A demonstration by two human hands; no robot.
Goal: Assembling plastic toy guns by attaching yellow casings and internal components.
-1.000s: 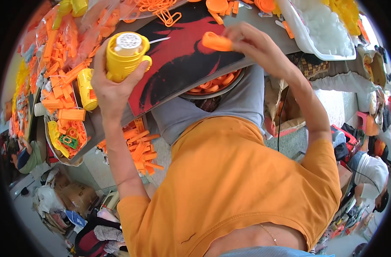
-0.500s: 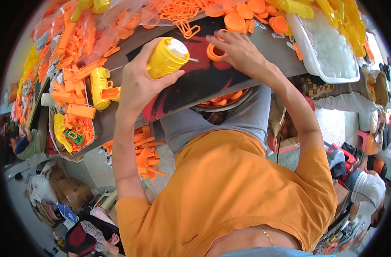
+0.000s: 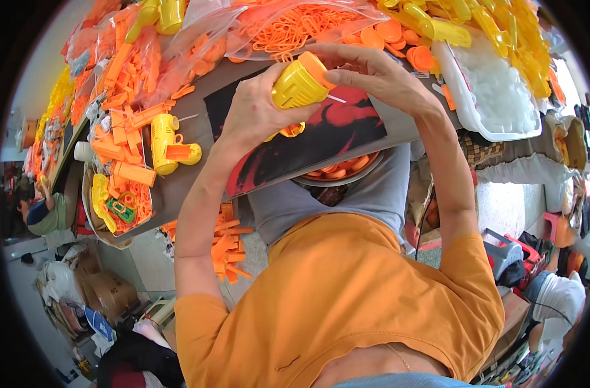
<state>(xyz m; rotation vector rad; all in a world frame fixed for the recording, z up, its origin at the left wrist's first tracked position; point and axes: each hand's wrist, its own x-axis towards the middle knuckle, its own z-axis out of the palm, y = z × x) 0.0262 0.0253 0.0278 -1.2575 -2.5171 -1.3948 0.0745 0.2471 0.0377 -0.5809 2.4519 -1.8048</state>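
My left hand grips a yellow ribbed plastic toy body, shaped like a small hair dryer, above the table. A thin white stick pokes out of its right side, and its lower yellow part shows under my fingers. On its upper right end sits an orange ring. My right hand has its fingers and thumb closed around that ring, pressed against the body. Some right fingertips are hidden behind the ring. Below both hands lies a black and red mat.
A similar yellow toy body with an orange piece lies at left, near a box of small parts. Orange chain links and discs lie at the back. A white tub of translucent pieces stands right. Orange parts fill a bowl at my lap.
My left hand has moved right with the yellow body. My right hand has brought the orange ring from above the mat onto the body's end, where a white round part showed before.
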